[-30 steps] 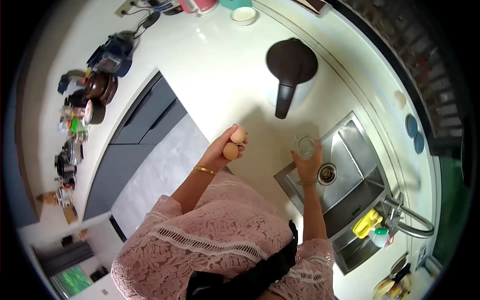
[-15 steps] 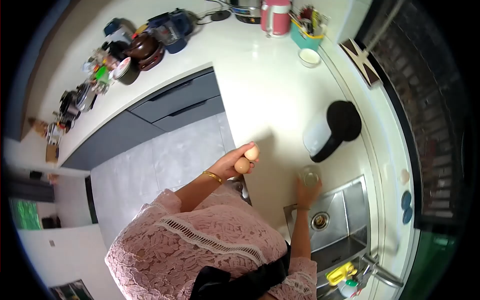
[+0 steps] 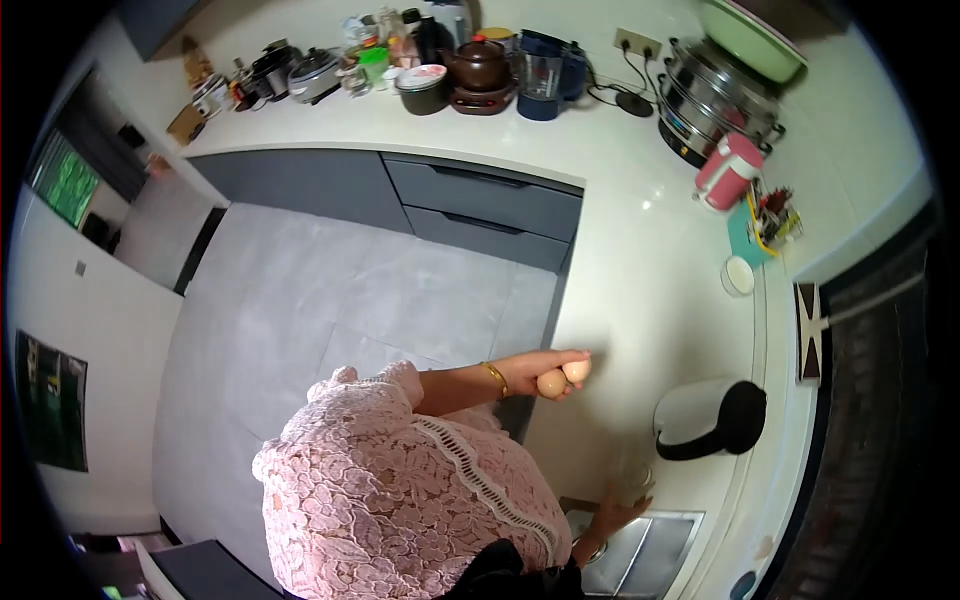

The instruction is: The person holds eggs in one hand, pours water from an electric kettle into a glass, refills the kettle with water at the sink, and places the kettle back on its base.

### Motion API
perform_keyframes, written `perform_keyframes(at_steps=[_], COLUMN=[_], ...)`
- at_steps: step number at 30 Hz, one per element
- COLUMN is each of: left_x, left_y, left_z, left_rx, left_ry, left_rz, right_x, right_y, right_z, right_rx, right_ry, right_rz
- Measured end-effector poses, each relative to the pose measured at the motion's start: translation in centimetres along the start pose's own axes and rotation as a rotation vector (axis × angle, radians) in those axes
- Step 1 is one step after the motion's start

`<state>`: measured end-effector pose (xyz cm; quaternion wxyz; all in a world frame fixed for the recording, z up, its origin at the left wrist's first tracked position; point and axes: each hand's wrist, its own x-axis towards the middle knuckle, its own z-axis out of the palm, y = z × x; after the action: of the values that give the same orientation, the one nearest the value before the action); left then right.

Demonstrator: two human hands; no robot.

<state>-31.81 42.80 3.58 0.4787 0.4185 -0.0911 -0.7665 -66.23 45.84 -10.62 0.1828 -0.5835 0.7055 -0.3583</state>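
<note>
Two brown eggs, one egg (image 3: pixel 551 383) beside a paler egg (image 3: pixel 576 371), are held in my left hand (image 3: pixel 535 372), over the counter's front edge. A gold bracelet is on that wrist. My right hand (image 3: pixel 615 515) is by the sink's near corner, its fingers spread. Just beyond its fingers, a clear glass (image 3: pixel 634 474) stands on the counter; whether the fingertips touch it is hard to tell. A white kettle (image 3: pixel 687 418) with a black lid and handle stands to the right of the glass.
The steel sink (image 3: pixel 648 553) is at the bottom. Farther along the counter (image 3: pixel 640 260) are a white bowl (image 3: pixel 738 276), a teal utensil holder (image 3: pixel 745 232), a pink kettle (image 3: pixel 728 172) and a steel steamer (image 3: pixel 715 95). A blender (image 3: pixel 541 85) and pots line the back counter.
The view has swung left, showing more floor and back counter. My left hand still holds both eggs. My right hand's fingers have spread from around the glass.
</note>
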Motion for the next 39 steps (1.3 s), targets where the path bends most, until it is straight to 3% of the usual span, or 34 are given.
perform_keyframes(at_steps=[2,6,9,16,20,23,26,28,30,32,33,35,36,37,39], left_x=[-0.2,-0.9,-0.4,2.5,4.9,4.1,2.9,3.0,2.8,0.0,-0.9,-2.6,-3.4,-4.2,-6.0], left_y=[0.4,1.7,2.4,6.2,9.8,13.0,14.9,15.5,15.6,17.0,17.1,17.0,17.0,17.3,18.2], left_z=[-0.4,-0.7,-1.6,-4.3,-5.9,-5.8,-5.5,-5.8,-5.7,-6.2,-7.0,-8.9,-10.2,-11.7,-14.9], left_rx=[-0.038,-0.068,-0.083,-0.1,-0.121,-0.111,-0.194,-0.234,-0.33,-0.35,-0.383,-0.45,-0.477,-0.499,-0.546], left_ry=[-0.034,-0.026,-0.016,-0.084,-0.231,-0.177,-0.162,-0.255,-0.202,-0.149,-0.139,-0.118,-0.101,-0.079,-0.039], left_rz=[0.008,0.036,0.023,-0.016,0.004,0.031,0.308,0.157,0.224,0.133,0.188,0.306,0.367,0.43,0.551], right_x=[-0.9,-0.2,1.7,3.7,4.1,5.4,6.8,10.2,7.1,3.7,2.7,0.8,-1.1,-3.9,-6.1], right_y=[-0.1,-3.4,-5.1,-15.9,-19.8,-22.1,-24.0,-20.9,-27.8,-35.8,-35.5,-40.7,-45.0,-47.6,-51.1], right_z=[-1.8,-5.4,-6.5,-6.1,-3.7,-0.5,5.0,12.0,15.7,18.6,21.5,25.1,25.0,27.1,27.2], right_rx=[0.313,0.069,0.162,0.193,0.328,0.487,0.826,1.771,1.571,1.579,1.604,1.227,1.22,1.133,1.067], right_ry=[0.058,0.19,0.315,0.477,0.425,0.274,0.019,-1.084,-0.909,-1.111,-1.097,-0.962,-0.963,-0.657,-0.894], right_rz=[0.14,0.109,-0.048,-0.145,-0.068,-0.081,0.158,0.029,0.65,0.956,0.705,0.176,0.238,0.303,0.298])
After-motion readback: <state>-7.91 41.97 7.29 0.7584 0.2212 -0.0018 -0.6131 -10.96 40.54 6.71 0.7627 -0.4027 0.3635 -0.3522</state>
